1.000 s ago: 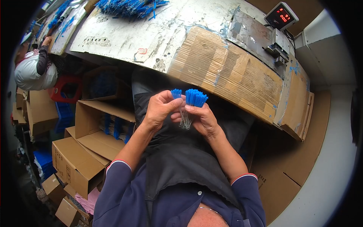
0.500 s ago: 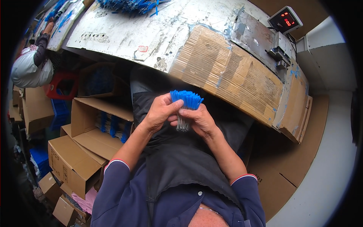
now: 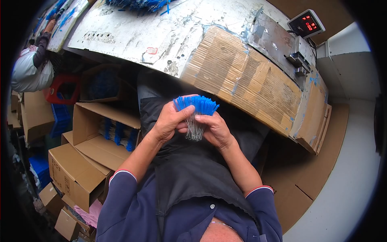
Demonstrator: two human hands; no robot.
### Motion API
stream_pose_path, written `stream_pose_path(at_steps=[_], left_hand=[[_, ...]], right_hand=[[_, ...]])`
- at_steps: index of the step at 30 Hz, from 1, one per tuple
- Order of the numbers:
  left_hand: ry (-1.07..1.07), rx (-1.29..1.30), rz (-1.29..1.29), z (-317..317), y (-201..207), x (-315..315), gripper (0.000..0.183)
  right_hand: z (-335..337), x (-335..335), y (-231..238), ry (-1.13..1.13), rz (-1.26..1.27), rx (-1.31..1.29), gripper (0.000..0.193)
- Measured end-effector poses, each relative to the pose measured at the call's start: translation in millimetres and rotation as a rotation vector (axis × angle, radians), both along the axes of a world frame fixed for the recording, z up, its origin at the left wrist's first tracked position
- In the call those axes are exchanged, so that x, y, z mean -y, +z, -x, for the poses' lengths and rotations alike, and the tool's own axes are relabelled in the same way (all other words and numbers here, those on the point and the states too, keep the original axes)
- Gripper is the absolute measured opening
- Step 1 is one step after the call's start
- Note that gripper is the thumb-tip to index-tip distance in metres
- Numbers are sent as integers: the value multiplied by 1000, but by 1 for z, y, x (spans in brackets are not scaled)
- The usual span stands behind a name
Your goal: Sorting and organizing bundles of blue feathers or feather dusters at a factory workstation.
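Between my two hands, above the black apron on my lap, is a bundle of small wire brushes [image 3: 203,105] with blue bristle ends up and looped wire stems pointing down. My left hand [image 3: 171,121] grips the bundle's left side, its thumb lying across the front. On the other side my right hand [image 3: 217,128] closes round the stems, thumb just under the blue ends. The blue ends fan out at the top. The fingers behind the bundle are mostly hidden. Farther off, a pile of the same blue brushes [image 3: 141,3] lies on the white worktable [image 3: 121,36].
Taped cardboard [image 3: 242,76] covers the table's near edge. Beyond it are a metal fixture [image 3: 298,60] and a red-lit digital display [image 3: 307,23]. Open cartons [image 3: 76,171], one holding blue brushes, stand at my left near a red plastic stool [image 3: 62,88]. Another person's arm [image 3: 42,48] shows far left.
The bundle has spread wider, its blue ends fanning left and right and its stems loosening. Both hands keep their hold. The digits on the display have changed.
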State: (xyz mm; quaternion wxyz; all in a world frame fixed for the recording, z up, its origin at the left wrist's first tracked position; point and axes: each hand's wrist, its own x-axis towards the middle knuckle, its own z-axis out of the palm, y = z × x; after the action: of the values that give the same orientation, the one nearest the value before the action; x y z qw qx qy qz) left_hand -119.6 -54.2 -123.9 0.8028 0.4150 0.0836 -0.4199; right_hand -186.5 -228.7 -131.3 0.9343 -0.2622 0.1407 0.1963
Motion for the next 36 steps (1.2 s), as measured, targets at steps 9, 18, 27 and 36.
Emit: stream_pose_path(at_steps=[9,18,27,36], left_hand=[[57,132,-144,5,-18,2,27],[54,79,-100,2,-1,7,36],[-19,148,-111,8,-5,8,46],[-51,43,-117,4,-2,3,30]], right_hand=[[4,-5,-4,-43,55,-2,38],[7,1,-4,-60,-110,3,43],[10,-4,-3,-16,114,-70,31],[17,-2,-7,-32,-33,-18,36]])
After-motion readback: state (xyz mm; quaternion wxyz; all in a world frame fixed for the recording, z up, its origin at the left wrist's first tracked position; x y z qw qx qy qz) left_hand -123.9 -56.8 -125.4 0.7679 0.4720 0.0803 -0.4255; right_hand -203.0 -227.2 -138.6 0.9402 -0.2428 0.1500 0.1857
